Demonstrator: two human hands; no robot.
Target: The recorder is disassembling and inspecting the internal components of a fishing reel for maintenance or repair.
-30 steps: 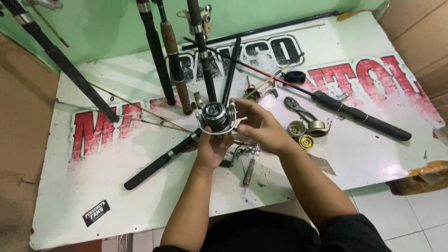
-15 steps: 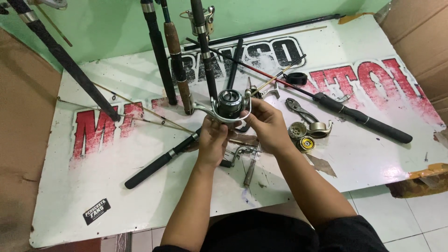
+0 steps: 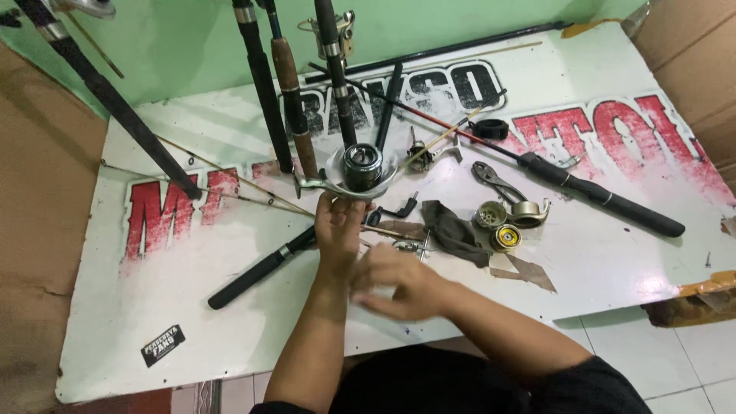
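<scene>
Your left hand [image 3: 337, 226] is raised over the middle of the white table [image 3: 138, 307] with its fingers closed around the underside of a fishing reel [image 3: 359, 170]. The reel sits above your fingertips, its round dark and silver top facing up at you and a thin metal arm sticking out to its left. It is held clear of the tabletop, just in front of the leaning rods.

Your right hand [image 3: 395, 284] is lower and nearer your body, blurred, with the fingers spread loosely and nothing in them. It hovers just over the table, close to a small metal part [image 3: 410, 247] lying there; whether it touches that part, you cannot tell from this view.

To the right of the small part lies a dark crumpled cloth [image 3: 454, 230], and just beyond it two round reel pieces: a silver spool [image 3: 492, 214] and a smaller gold-coloured disc [image 3: 506, 237] below it. A pair of pliers [image 3: 494, 180] rests above them. A black-handled rod [image 3: 598, 195] runs diagonally across the right side of the table, and another black handle [image 3: 253, 272] lies diagonally to the left of your left wrist.

Several rods [image 3: 287, 100] lean upright against the green wall [image 3: 184, 54] behind the table, and brown cardboard [image 3: 42, 199] stands at the left edge
</scene>
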